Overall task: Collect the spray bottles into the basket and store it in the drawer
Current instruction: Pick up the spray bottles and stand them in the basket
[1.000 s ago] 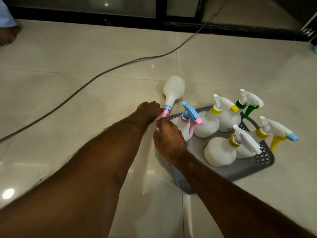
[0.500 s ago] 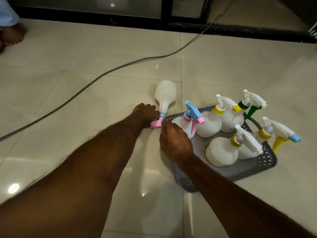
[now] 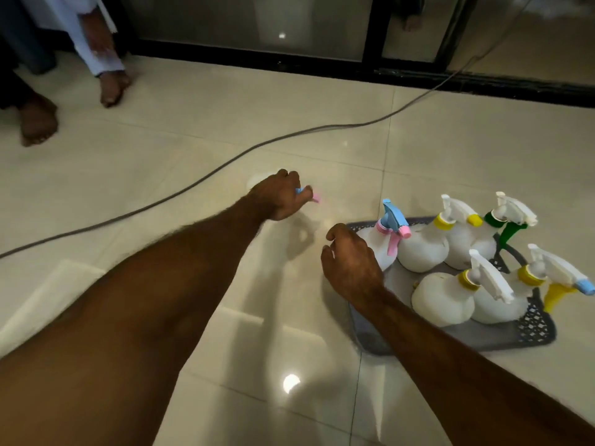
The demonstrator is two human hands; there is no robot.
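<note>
On the floor tile left of the basket [image 3: 502,341], the last loose spray bottle [image 3: 257,181] lies mostly hidden under the left hand [image 3: 278,196], whose fingers [image 3: 304,192] are closed on its pink-and-blue trigger head, likely to lift it in. Its long axis seems to run away from the camera, head nearest. The right hand [image 3: 351,263], fingers loosely curled and empty, rests at the basket's near-left corner, probably steadying it, beside five upright bottles [image 3: 442,299].

I see a glossy cream tiled floor [image 3: 128,175] with a grey cable [image 3: 193,185] running across it from the near left to the far right. Along the far edge stands a black-framed glass door [image 3: 257,24]. At far left are two bare feet [image 3: 111,88] below pale trousers [image 3: 96,40].
</note>
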